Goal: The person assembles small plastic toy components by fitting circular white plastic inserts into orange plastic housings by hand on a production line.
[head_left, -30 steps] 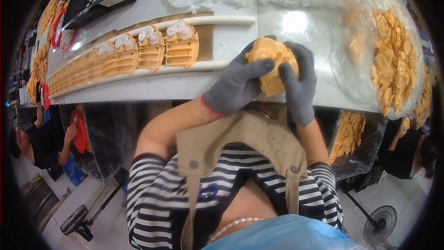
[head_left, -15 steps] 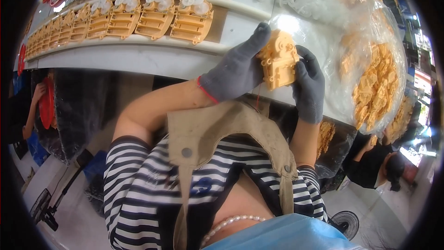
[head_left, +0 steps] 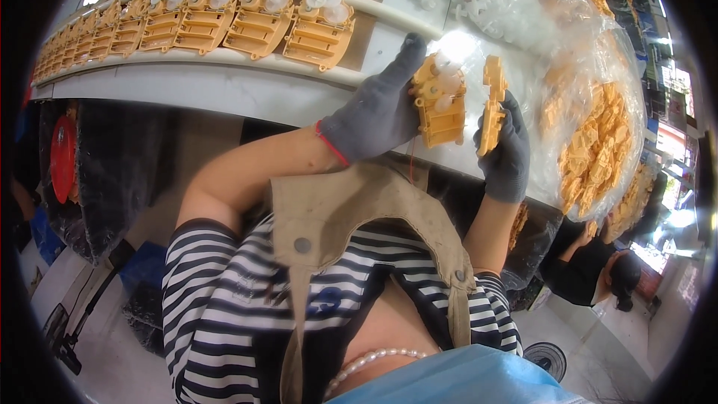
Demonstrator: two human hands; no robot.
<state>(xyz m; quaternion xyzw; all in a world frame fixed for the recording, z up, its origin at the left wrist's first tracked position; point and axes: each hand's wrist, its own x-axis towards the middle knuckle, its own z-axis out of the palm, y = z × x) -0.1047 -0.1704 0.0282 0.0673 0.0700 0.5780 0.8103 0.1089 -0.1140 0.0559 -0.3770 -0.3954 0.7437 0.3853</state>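
Observation:
Both hands wear grey gloves and are raised over the white table. My left hand [head_left: 374,116] is closed on the left side of an orange-yellow plastic housing [head_left: 443,121], whose compartments and translucent white gears face up. A short gap to the right, my right hand [head_left: 510,157] grips a matching orange-yellow plastic cover [head_left: 492,108], turned nearly edge-on. The two parts are apart. My right fingers are partly hidden behind the cover.
A row of similar housings with white gears [head_left: 321,34] lies between pale rails [head_left: 359,78] at the left. Loose translucent white plastic pieces [head_left: 486,0] lie at the back. On the right, a clear bag holds many yellow parts [head_left: 598,142]. Another person [head_left: 598,277] is beyond.
The cover was against the housing and hid its gears. My right hand has drawn it off to the right and turned it edge-on, and the gears now show.

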